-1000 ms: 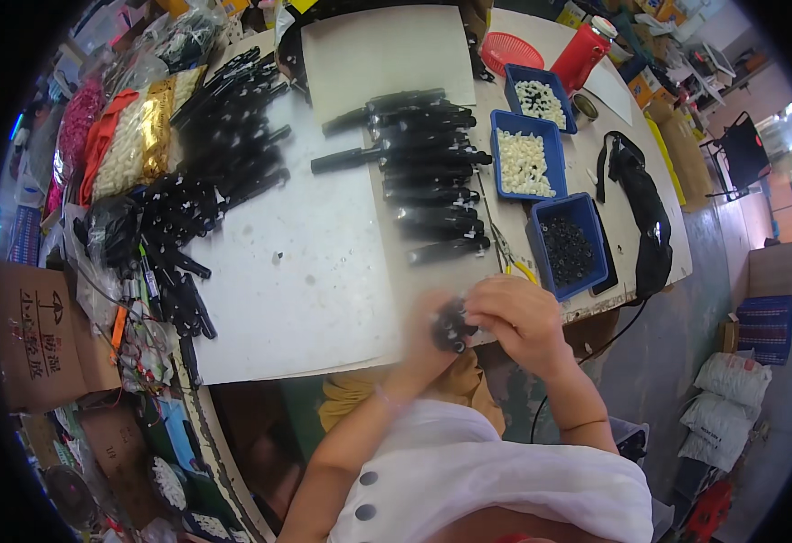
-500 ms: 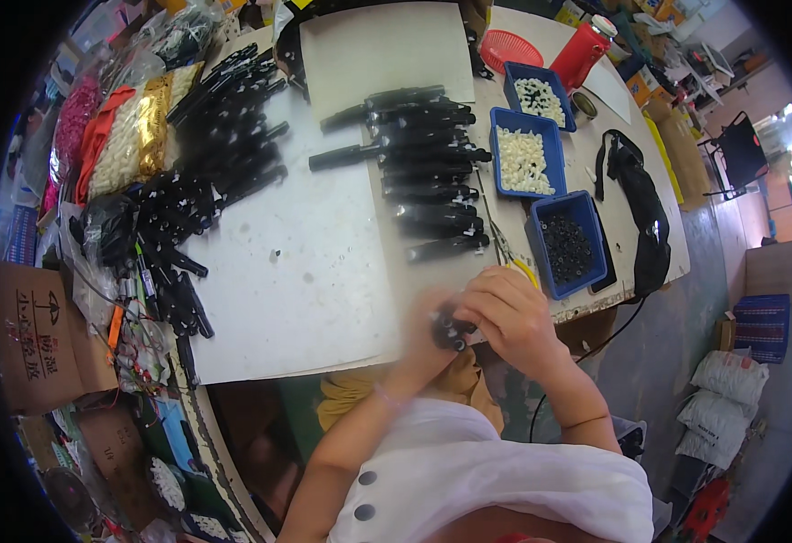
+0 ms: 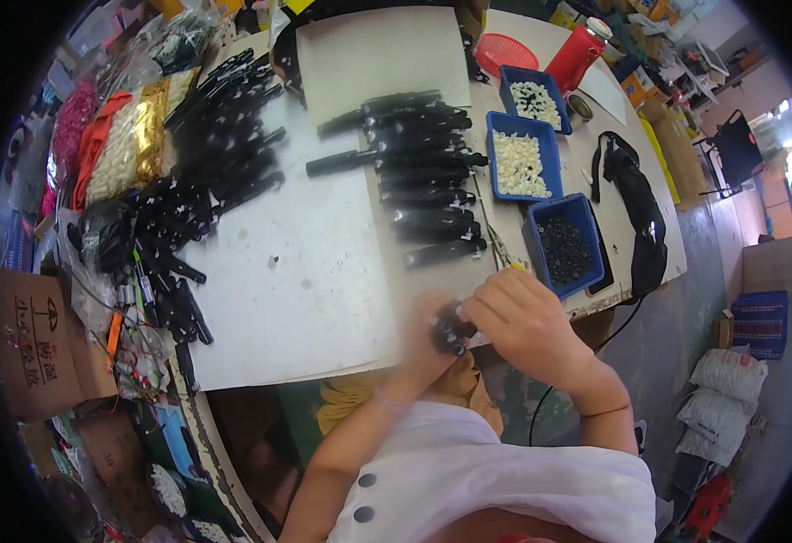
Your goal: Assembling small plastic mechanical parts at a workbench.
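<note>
Black small plastic part point(image 3: 451, 328) sits at the table's point(image 3: 296, 299) near edge, pinched between my hands. My left hand point(image 3: 423, 339) grips it from below, and my right hand point(image 3: 523, 321) curls over it. I should hold it steady and press straight. Three blue trays point(image 3: 545, 195) wait on the right.

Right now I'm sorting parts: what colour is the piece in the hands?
Black piece, head view.

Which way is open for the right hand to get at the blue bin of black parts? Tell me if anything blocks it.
Probably yes: the blue bin of black parts sits just beyond the right hand, open-topped with nothing between them. But that hand, with the left hand, holds a small black part.
</note>
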A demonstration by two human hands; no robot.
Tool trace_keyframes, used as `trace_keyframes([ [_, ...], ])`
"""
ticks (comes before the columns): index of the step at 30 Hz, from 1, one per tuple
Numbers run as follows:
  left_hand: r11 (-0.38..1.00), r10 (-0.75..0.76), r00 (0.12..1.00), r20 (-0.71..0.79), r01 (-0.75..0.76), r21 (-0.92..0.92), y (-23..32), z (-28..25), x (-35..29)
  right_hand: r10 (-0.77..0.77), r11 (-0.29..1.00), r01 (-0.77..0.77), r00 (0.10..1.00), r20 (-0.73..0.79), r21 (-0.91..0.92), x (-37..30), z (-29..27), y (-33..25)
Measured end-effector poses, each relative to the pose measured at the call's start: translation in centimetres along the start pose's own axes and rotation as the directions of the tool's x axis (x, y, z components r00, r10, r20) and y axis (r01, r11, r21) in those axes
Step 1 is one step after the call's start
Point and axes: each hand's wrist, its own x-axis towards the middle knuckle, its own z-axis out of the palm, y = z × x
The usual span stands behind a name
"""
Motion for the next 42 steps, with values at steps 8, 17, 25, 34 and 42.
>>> trace_keyframes([
  [8,0.921,-0.141,0.970,0.199,0.055,0.385,-1.1,0.8,0.1,-0.006,0.881,0.215,0.896,0.443,-0.422,2.6,-1.3,-2.8],
  [17,0.978,-0.210,0.977,-0.038,0.209,-0.013,-0.9,0.8,-0.8,0.487,0.856,-0.459,0.871,0.071,-0.237,4.9,0.5,13.8],
  [25,0.990,-0.102,0.995,-0.021,0.104,0.097,-0.6,0.5,-0.4,0.645,0.762,-0.639,0.763,0.045,-0.108,3.1,4.0,18.9],
  [34,0.999,-0.025,0.999,-0.037,0.026,0.034,-1.0,0.5,-0.6,0.439,0.696,-0.398,0.894,0.084,0.597,-0.5,-1.4,5.1],
  [42,0.998,-0.045,0.999,-0.021,0.046,0.043,-0.7,0.3,-0.3,0.340,0.834,-0.212,0.924,-0.173,0.509,-2.7,1.5,-0.2],
])
